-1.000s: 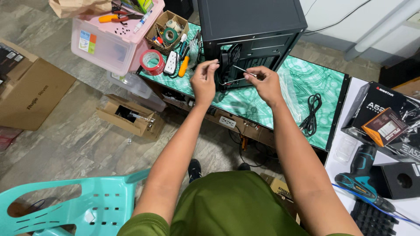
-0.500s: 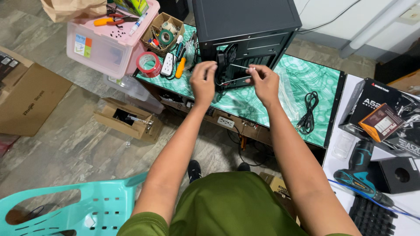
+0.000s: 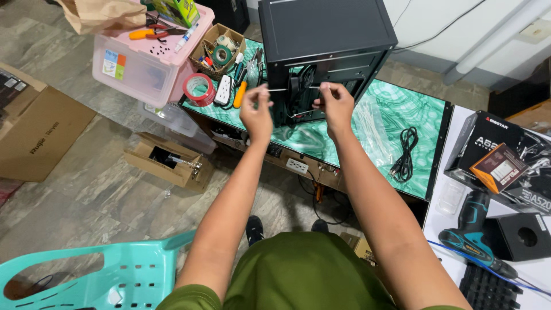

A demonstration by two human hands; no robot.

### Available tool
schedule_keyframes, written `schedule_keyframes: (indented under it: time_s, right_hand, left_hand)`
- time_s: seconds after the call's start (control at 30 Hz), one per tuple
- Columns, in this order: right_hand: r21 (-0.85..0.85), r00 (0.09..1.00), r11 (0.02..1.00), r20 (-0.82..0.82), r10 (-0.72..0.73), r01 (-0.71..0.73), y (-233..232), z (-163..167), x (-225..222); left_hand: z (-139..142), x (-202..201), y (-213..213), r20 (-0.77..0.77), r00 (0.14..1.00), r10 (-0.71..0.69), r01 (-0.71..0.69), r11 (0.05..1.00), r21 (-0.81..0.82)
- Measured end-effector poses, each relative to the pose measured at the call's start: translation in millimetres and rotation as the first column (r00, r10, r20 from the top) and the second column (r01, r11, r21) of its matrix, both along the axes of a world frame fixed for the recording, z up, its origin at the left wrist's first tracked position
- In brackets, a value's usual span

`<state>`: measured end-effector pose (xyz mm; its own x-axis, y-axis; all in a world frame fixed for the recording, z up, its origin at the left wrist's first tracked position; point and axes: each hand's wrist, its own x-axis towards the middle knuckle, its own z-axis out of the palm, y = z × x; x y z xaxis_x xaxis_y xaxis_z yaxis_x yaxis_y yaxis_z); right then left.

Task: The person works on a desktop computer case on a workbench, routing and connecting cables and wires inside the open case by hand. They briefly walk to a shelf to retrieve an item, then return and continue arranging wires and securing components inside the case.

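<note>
Both hands, left [image 3: 256, 113] and right [image 3: 336, 103], pinch a thin cable tie [image 3: 293, 89] beside an orange-topped carton [image 3: 498, 167].

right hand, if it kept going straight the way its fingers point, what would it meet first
Probably the open side of the black computer case: the right hand is right at the opening, fingers toward the cables inside, though depth is hard to judge.

A grey marbled tile floor [image 3: 97, 189] fills the left and centre of the frame under even, soft light. A low desk [image 3: 425, 115] with a green marble-patterned top stands at upper centre, a white desk [image 3: 445, 221] at right. A white wall [image 3: 436, 28] runs across the upper right, a turquoise plastic chair [image 3: 115, 275] sits at lower left.
</note>
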<state>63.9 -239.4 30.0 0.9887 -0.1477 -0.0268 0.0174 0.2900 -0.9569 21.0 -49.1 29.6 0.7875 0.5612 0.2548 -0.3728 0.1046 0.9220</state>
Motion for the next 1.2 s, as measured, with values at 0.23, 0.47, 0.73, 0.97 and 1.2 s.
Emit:
schedule_keyframes:
  time_s: [0.23,0.47,0.73,0.97,1.2]
  right_hand:
    - [-0.105,0.977,0.994,0.214,0.012,0.010,-5.2,7.7,-17.4]
    - [-0.081,0.966,0.975,0.140,0.216,-0.207,-16.0,28.4,-32.1]
    - [-0.059,0.961,0.963,0.070,0.268,-0.264,-22.1,28.9,-36.1]
    - [-0.070,0.960,0.961,0.059,0.273,-0.269,-23.4,23.0,-32.8]
    - [-0.067,0.963,0.962,0.046,0.267,-0.264,-21.9,24.1,-31.6]
  left_hand:
    - [42.2,-20.6,-25.2,0.159,0.974,-0.160,0.021,0.766,0.643]
    - [43.6,-6.1,-39.0,0.064,0.960,-0.273,0.164,0.730,0.664]
    - [40.4,-7.5,-45.0,0.040,0.962,-0.270,0.168,0.703,0.691]
    - [44.8,-12.3,-44.6,-0.054,0.958,-0.282,0.249,0.719,0.649]
    - [44.5,-11.8,-42.2,-0.069,0.958,-0.277,0.254,0.712,0.655]
